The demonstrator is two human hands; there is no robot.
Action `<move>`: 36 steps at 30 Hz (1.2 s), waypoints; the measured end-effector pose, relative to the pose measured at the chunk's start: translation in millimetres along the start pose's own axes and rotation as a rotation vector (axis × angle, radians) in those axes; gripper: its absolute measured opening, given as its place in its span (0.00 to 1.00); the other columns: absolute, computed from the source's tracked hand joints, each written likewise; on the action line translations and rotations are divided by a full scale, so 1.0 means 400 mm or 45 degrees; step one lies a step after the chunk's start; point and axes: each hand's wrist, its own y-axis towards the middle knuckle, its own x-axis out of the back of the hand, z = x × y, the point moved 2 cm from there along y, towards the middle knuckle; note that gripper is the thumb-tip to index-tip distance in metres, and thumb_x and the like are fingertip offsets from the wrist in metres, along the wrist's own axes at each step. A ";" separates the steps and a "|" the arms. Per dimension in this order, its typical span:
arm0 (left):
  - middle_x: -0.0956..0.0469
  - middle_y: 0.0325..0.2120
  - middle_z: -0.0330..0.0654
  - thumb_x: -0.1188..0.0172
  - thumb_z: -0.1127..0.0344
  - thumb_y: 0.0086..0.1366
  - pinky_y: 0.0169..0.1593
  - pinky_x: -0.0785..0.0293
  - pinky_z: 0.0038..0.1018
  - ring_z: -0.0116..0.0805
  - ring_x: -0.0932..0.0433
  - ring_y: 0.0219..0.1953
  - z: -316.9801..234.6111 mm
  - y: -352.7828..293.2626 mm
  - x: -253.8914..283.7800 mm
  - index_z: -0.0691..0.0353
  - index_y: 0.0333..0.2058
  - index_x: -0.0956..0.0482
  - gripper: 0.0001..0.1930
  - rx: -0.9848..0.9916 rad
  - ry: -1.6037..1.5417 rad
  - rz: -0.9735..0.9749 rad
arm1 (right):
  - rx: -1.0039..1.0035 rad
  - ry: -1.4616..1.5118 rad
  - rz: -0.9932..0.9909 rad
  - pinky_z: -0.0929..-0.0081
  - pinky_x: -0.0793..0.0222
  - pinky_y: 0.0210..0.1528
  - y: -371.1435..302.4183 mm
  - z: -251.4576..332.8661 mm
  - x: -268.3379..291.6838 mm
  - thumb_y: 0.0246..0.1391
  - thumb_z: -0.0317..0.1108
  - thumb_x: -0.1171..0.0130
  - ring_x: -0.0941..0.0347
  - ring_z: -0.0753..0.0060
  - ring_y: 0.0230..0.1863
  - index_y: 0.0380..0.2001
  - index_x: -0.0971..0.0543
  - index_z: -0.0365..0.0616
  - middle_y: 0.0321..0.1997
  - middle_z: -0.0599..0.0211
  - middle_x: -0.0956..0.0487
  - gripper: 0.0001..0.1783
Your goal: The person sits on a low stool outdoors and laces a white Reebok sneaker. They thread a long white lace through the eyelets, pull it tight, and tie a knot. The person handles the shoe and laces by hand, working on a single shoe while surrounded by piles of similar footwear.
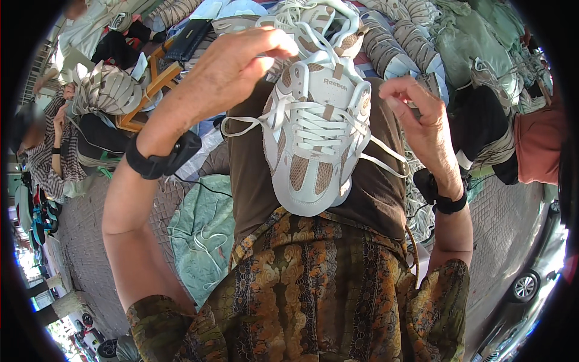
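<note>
A white-and-tan sneaker (316,163) rests on my lap with its toe toward me. Its pale laces (319,130) run across the tongue, and loose loops stick out at both sides. My left hand (229,72) is raised at the shoe's far left, fingers half bent, thumb apart from the index finger. On the other side my right hand (427,114) hovers clear of the shoe with curled fingers; nothing shows in it. Just beyond the heel lie more white-and-tan sneakers (347,45), one partly behind my left fingertips.
Bundled shoes (108,90) and a wooden frame (151,96) are at the left, near a dark wallet-like case (188,41). Stacked shoes (416,45) and green bags (464,42) lie far right. Green cloth (205,223) is on the paving. Another person (54,145) sits at left.
</note>
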 end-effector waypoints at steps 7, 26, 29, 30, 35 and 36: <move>0.28 0.47 0.55 0.31 0.69 0.49 0.55 0.30 0.44 0.56 0.29 0.53 -0.051 0.075 -0.021 0.71 0.44 0.26 0.24 -0.235 0.344 0.448 | 0.562 -0.273 0.345 0.59 0.30 0.51 0.074 0.028 -0.027 0.45 0.31 0.31 0.29 0.54 0.52 0.41 0.22 0.40 0.45 0.63 0.24 0.18; 0.27 0.30 0.54 0.33 0.69 0.53 0.47 0.27 0.43 0.53 0.25 0.43 -0.063 0.072 -0.029 0.74 0.23 0.23 0.12 -0.378 0.251 0.593 | 0.677 -0.241 0.668 0.58 0.33 0.51 0.113 -0.004 -0.038 0.47 0.37 0.32 0.28 0.53 0.46 0.36 0.22 0.44 0.36 0.63 0.27 0.15; 0.28 0.27 0.54 0.38 0.69 0.56 0.47 0.28 0.44 0.52 0.25 0.41 -0.066 0.073 -0.027 0.74 0.25 0.23 0.11 -0.217 0.228 0.663 | 0.589 -0.230 0.692 0.59 0.32 0.49 0.109 -0.007 -0.039 0.50 0.34 0.34 0.28 0.53 0.45 0.36 0.22 0.43 0.36 0.62 0.27 0.12; 0.27 0.27 0.54 0.40 0.69 0.57 0.47 0.28 0.44 0.52 0.25 0.41 -0.064 0.076 -0.029 0.74 0.25 0.23 0.11 -0.178 0.253 0.686 | 0.582 -0.211 0.660 0.59 0.32 0.49 0.107 -0.011 -0.041 0.50 0.33 0.34 0.28 0.54 0.44 0.36 0.22 0.42 0.37 0.62 0.26 0.11; 0.26 0.32 0.54 0.46 0.67 0.59 0.51 0.29 0.44 0.52 0.25 0.43 -0.075 0.088 -0.028 0.71 0.33 0.24 0.11 -0.050 0.330 0.836 | 0.632 -0.003 0.306 0.61 0.32 0.46 0.085 0.044 -0.060 0.50 0.27 0.36 0.28 0.55 0.42 0.37 0.21 0.41 0.39 0.63 0.25 0.09; 0.26 0.33 0.54 0.47 0.67 0.60 0.52 0.30 0.44 0.52 0.25 0.44 -0.060 0.083 -0.035 0.70 0.36 0.24 0.11 -0.085 0.292 0.788 | 0.654 -0.057 0.270 0.61 0.32 0.46 0.075 0.059 -0.068 0.50 0.26 0.36 0.28 0.56 0.42 0.36 0.21 0.42 0.38 0.63 0.25 0.09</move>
